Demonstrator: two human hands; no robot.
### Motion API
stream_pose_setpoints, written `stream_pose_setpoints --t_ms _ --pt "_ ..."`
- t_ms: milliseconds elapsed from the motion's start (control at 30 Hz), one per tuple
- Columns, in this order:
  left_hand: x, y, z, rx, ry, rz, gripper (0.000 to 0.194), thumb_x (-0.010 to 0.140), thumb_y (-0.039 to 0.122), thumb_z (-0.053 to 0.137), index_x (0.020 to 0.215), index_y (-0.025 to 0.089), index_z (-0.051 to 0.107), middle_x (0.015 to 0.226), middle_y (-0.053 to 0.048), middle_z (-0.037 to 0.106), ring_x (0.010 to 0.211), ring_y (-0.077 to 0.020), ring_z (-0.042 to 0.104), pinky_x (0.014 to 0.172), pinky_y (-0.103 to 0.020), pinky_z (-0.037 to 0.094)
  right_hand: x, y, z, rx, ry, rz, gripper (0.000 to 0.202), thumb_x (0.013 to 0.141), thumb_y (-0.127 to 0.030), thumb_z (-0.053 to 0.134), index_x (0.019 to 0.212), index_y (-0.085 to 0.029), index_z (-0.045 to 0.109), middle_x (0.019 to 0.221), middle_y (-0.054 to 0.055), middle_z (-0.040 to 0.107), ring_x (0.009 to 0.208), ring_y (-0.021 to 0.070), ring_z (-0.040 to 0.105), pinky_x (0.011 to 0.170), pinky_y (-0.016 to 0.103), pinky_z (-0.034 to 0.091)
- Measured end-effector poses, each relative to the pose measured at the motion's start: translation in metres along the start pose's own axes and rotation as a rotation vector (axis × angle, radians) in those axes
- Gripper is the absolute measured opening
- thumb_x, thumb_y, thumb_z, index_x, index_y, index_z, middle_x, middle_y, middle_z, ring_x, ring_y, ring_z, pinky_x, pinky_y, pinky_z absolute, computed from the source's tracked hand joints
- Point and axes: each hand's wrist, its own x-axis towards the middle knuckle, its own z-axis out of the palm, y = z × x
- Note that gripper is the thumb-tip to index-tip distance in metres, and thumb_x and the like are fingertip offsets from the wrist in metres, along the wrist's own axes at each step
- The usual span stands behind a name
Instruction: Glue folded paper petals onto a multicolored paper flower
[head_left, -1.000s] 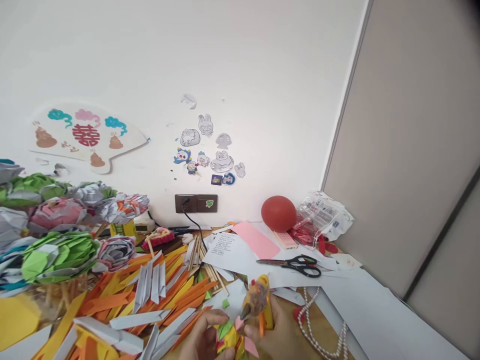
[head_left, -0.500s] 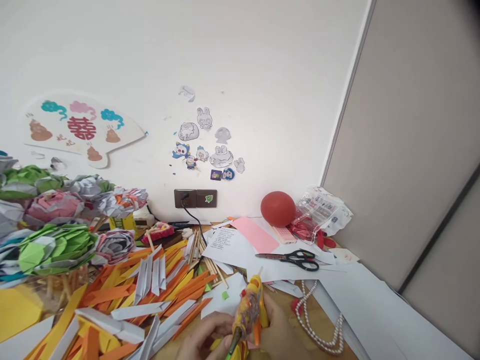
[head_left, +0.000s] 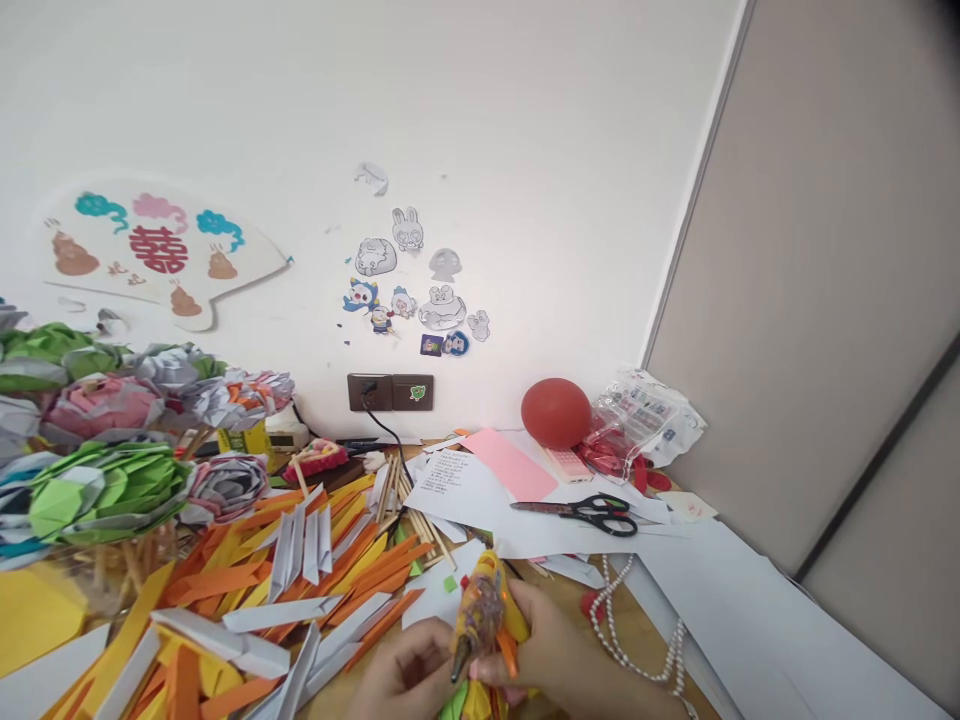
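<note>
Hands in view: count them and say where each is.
2: the left hand at the bottom centre, left of the glue gun; the right hand to its right, gripping the gun. Some fingers are partly hidden.

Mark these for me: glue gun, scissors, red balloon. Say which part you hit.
Glue gun (head_left: 481, 607): head view, middle of its barrel.
Scissors (head_left: 576, 509): head view, near the pivot, between blades and handles.
Red balloon (head_left: 556, 413): head view, centre of its rounded side.

Glue gun (head_left: 481, 608) plastic, nozzle (head_left: 460, 661) metal; folded strips (head_left: 225, 643) matt paper
</note>
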Motion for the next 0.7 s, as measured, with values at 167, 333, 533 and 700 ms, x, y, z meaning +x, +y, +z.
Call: stream_pose_setpoints --t_ms 167,333,533,700 --pt "-0.001 0.019 0.006 0.038 -0.089 -0.067 0.04 0.059 0.054 0.071 0.069 0.015 0.066 0.064 -0.002 0.066 0.062 -0.0143 0.057 0.064 -0.025 0.043 -0.001 -0.001 0.0 -0.038 -0.005 0.061 0.047 0.049 -0.017 0.079 0.09 -0.013 0.056 0.073 -0.002 0.062 0.06 0.0091 0.054 0.047 0.015 0.041" --pt "-0.004 0.043 0.016 -0.001 -0.079 -0.086 0.034 0.052 0.047 0.077 0.059 0.016 0.066 0.057 0.001 0.063 0.058 -0.0135 0.054 0.062 -0.023 0.043 -0.001 0.0 0.002 -0.076 0.018 0.04 0.043 0.05 -0.013 0.075 0.087 -0.014 0.054 0.069 -0.004 0.061 0.06 0.01 0.055 0.049 0.016 0.042" --pt "-0.005 0.043 0.017 -0.043 -0.064 -0.065 0.023 0.049 0.035 0.081 0.054 0.017 0.068 0.054 0.002 0.061 0.054 -0.0126 0.051 0.059 -0.023 0.043 -0.004 0.004 0.003 -0.098 0.047 -0.061 0.041 0.054 -0.012 0.071 0.093 -0.016 0.058 0.084 -0.001 0.066 0.08 0.0174 0.061 0.062 0.021 0.048" --pt "-0.003 0.026 0.012 -0.01 -0.082 -0.067 0.029 0.058 0.044 0.075 0.061 0.015 0.071 0.06 -0.001 0.065 0.058 -0.0148 0.055 0.061 -0.025 0.044 -0.003 0.005 0.002 -0.086 -0.009 -0.103 0.044 0.056 -0.013 0.07 0.097 -0.016 0.058 0.092 0.001 0.067 0.086 0.0203 0.062 0.07 0.025 0.049"
